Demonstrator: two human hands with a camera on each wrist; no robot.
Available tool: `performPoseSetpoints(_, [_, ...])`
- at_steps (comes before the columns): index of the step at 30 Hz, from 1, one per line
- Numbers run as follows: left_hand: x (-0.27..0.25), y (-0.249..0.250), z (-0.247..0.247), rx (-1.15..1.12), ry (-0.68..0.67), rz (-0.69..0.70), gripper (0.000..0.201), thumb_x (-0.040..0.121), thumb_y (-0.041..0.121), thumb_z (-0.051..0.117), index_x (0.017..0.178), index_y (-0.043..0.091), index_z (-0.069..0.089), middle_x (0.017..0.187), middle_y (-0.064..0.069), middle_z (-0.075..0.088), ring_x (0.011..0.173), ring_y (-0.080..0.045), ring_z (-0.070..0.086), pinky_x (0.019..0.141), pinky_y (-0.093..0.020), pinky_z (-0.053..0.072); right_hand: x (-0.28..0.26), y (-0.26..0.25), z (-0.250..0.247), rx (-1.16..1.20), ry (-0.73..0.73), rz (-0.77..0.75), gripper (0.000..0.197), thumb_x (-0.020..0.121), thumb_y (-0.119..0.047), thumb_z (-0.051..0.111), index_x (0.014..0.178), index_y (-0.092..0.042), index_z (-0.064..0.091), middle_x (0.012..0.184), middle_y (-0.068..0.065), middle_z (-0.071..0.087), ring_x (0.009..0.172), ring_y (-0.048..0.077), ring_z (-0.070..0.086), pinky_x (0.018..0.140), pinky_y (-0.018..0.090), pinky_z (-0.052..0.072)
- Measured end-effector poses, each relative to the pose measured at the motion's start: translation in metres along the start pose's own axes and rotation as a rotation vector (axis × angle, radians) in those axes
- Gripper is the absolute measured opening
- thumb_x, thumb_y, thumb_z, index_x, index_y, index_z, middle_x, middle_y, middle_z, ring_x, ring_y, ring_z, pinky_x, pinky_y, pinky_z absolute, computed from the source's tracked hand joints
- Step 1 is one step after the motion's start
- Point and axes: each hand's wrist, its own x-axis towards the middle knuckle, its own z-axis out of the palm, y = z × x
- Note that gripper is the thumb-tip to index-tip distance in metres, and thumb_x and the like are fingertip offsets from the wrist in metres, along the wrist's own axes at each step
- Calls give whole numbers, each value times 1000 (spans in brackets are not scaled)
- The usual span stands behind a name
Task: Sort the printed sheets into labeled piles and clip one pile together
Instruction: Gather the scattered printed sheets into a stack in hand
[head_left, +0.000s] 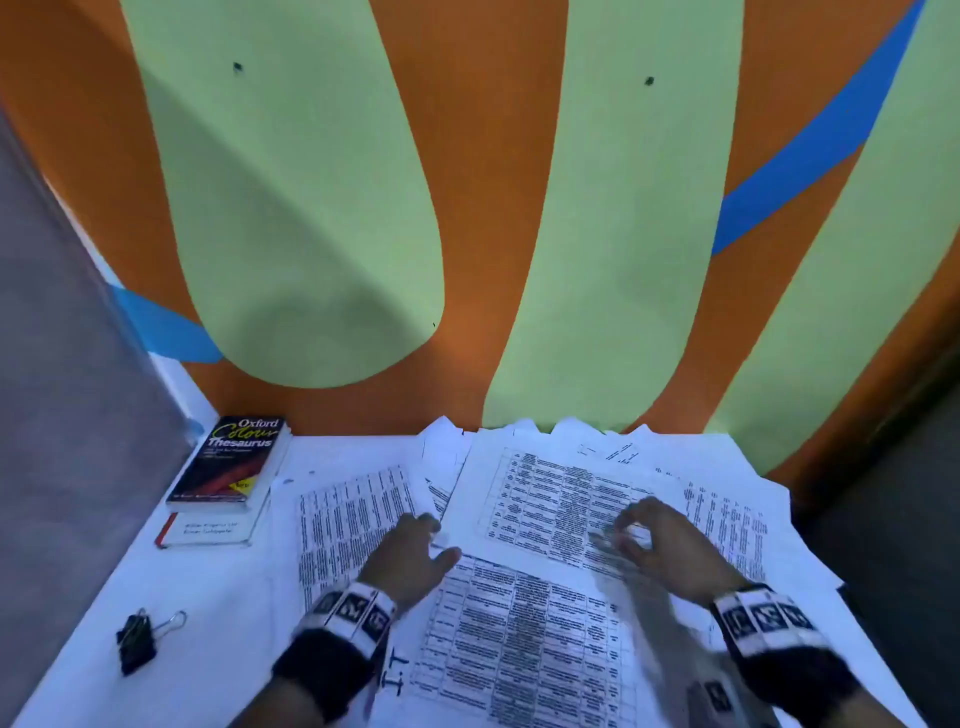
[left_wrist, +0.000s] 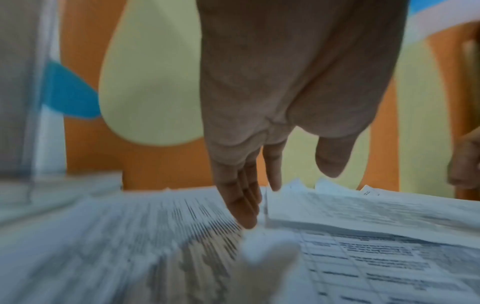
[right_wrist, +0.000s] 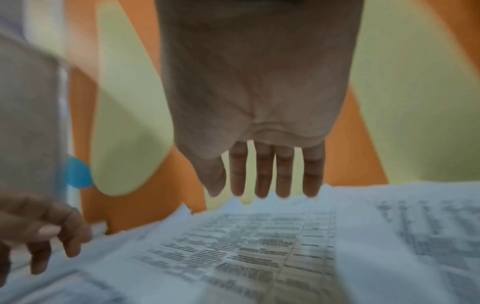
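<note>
Printed sheets with tables lie spread and overlapping on the white table (head_left: 218, 613). One tabled sheet (head_left: 550, 499) tops the middle heap, another (head_left: 519, 649) lies nearer me with a handwritten mark (head_left: 397, 670) at its left edge, and a third (head_left: 348, 519) lies to the left. My left hand (head_left: 421, 545) points its straight fingers (left_wrist: 244, 214) down at the left edge of the middle stack (left_wrist: 363, 211), touching paper. My right hand (head_left: 636, 535) hovers blurred over the top sheet (right_wrist: 246, 251), fingers (right_wrist: 262, 185) straight and holding nothing. A black binder clip (head_left: 137, 642) lies at the near left.
Two stacked books (head_left: 228, 467), the upper an Oxford thesaurus, sit at the far left corner. An orange, green and blue wall (head_left: 467, 208) rises right behind the table. More sheets (head_left: 727, 519) fan toward the right edge. A grey panel (head_left: 62, 364) stands left.
</note>
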Motion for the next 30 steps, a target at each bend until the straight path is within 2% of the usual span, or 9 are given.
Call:
performPoseSetpoints(4, [41,26,8,75,-86,-127,75,89,50,52,145,8,23,146,-17,33,128,-33,44,102,-42,42,70,-6,-5,-88,-33,117,41,87,-34,63,125,-22,53,136,7,46,125,26,46,100,43,43])
performPoseSetpoints(11, [55,22,28,145,4,-219,87,80,44,67,144,8,22,141,-17,35,128,-36,42,103,-42,41,125,6,11,-210,-206,187,113,60,-49,81,149,-25,16,152,10,27,138,31,32,108,51,35])
performPoseSetpoints(15, [53,11,35,175,12,-233,93,76,42,73,144,8,21,142,-17,26,131,-39,32,108,-42,35,136,12,16,-330,-263,153,119,57,-55,82,149,-24,13,143,14,35,134,36,34,105,51,38])
performPoseSetpoints(18, [54,7,39,147,29,-224,89,76,41,74,142,8,25,143,-16,20,132,-39,27,107,-43,36,143,7,10,-335,-315,157,106,62,-50,81,147,-21,24,148,7,38,135,31,37,107,47,35])
performPoseSetpoints(20, [53,3,42,126,42,-210,87,77,40,74,142,8,26,143,-15,20,132,-37,26,104,-44,39,144,5,3,-327,-270,138,68,77,-41,72,134,-19,43,144,5,43,130,26,43,103,45,36])
performPoseSetpoints(22, [52,-1,43,133,66,-179,85,78,42,73,142,8,27,141,-14,22,131,-36,28,103,-44,40,143,8,-12,-250,-177,88,31,84,-33,65,108,-15,58,127,11,56,113,26,54,89,39,43])
performPoseSetpoints(24, [52,-7,42,166,76,-159,87,78,46,72,143,10,26,140,-15,25,129,-36,31,103,-44,39,135,16,-38,-126,-87,48,25,81,-30,72,91,-8,66,96,12,66,84,23,59,67,29,42])
performPoseSetpoints(26, [52,-11,39,155,66,-162,88,76,46,73,143,12,25,140,-15,28,129,-36,34,102,-45,40,120,23,-70,-78,-36,10,25,78,-31,77,82,-8,68,76,7,64,66,18,55,55,27,37])
performPoseSetpoints(30, [53,-13,33,68,67,-179,76,71,41,78,129,13,40,126,-14,45,119,-34,44,95,-44,44,79,23,-108,51,-247,-57,10,78,-26,76,84,-20,71,79,-9,69,68,0,61,57,13,44])
